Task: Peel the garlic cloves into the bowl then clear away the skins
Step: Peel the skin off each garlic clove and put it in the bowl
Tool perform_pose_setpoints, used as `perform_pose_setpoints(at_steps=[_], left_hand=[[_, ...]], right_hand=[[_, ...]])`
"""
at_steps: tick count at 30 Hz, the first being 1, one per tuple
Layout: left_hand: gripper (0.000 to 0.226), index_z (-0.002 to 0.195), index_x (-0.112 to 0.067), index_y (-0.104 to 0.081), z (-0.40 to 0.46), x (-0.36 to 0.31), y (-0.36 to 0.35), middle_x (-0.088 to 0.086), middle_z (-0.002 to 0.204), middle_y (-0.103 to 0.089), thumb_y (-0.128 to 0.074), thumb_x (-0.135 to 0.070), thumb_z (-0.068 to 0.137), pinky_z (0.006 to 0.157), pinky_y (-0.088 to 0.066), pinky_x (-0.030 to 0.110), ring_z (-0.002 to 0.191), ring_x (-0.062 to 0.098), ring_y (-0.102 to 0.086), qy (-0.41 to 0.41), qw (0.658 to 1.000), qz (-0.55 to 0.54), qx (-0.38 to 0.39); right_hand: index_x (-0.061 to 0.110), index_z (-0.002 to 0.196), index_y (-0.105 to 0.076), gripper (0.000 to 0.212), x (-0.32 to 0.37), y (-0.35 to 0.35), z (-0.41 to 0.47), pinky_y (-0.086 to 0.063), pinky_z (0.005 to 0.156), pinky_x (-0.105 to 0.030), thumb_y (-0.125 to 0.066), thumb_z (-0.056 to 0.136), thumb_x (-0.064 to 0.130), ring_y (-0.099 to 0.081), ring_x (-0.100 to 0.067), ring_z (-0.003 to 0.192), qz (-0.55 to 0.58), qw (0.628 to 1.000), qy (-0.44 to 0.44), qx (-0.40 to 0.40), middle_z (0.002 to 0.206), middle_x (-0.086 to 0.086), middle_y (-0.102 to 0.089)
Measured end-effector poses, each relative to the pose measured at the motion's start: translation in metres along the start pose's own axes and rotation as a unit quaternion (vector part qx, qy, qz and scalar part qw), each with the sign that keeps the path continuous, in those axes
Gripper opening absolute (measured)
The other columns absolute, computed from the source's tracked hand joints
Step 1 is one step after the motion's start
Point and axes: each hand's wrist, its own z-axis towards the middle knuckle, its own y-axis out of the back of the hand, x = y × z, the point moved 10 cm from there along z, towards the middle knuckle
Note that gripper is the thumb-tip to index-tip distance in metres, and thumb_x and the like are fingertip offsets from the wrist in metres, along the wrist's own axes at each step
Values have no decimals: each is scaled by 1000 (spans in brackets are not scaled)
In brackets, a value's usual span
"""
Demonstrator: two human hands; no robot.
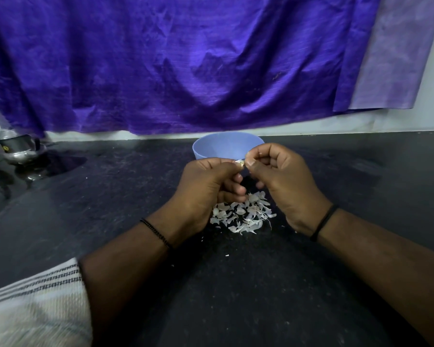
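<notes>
A small pale garlic clove is held between both hands just in front of the light blue bowl. My left hand grips the clove with curled fingers. My right hand pinches it at its right end between thumb and forefinger. A heap of white garlic skins lies on the dark counter below and between the hands. The inside of the bowl is mostly hidden by its rim and my hands.
The dark stone counter carries scattered skin crumbs. A metal vessel stands at the far left by the wall. A purple cloth hangs behind the bowl. A striped white cloth lies at the lower left.
</notes>
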Motion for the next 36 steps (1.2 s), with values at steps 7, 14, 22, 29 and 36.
perform_pose_setpoints(at_steps=[7, 14, 22, 29, 36], left_hand=[[13, 81, 3, -64, 1, -4, 3, 9, 63, -61, -62, -4, 92, 50, -56, 30, 49, 17, -58, -28, 999, 38, -12], [12, 84, 7, -66, 1, -10, 4, 7, 59, -62, -62, -1, 92, 49, -56, 29, 47, 16, -58, -63, 994, 83, -13], [13, 82, 4, -68, -1, -12, 0, 12, 65, -62, -63, -3, 92, 50, -56, 29, 47, 17, -58, -80, 991, 106, -3], [13, 89, 12, -67, 2, -12, 4, 15, 67, -62, -61, 2, 92, 49, -55, 28, 47, 17, -58, -83, 990, 112, -8], [14, 83, 4, -65, 3, -11, 11, 6, 59, -59, -61, -3, 94, 47, -53, 32, 45, 18, -58, -79, 990, 112, -29]], right_hand=[[22, 96, -73, 18, 27, 3, -5, -51, 72, -13, -69, 90, 5, -65, 2, 78, -141, 984, 111, -14, 85, 12, -72], [16, 96, -78, 9, 30, 1, -9, -52, 66, -13, -71, 90, 15, -68, 2, 72, -171, 978, 117, -10, 79, 12, -74], [15, 87, -77, 4, 13, 7, -4, -57, 62, -26, -73, 88, 14, -69, -8, 65, -111, 992, 46, -30, 73, 2, -75], [4, 90, -73, 7, -1, 5, -1, -53, 58, -26, -69, 90, 9, -64, -15, 64, 15, 999, -30, -14, 77, -12, -74], [8, 95, -72, 9, -10, 3, -4, -54, 62, -26, -65, 94, 13, -63, -16, 72, 112, 989, -99, 6, 85, -11, -74]])
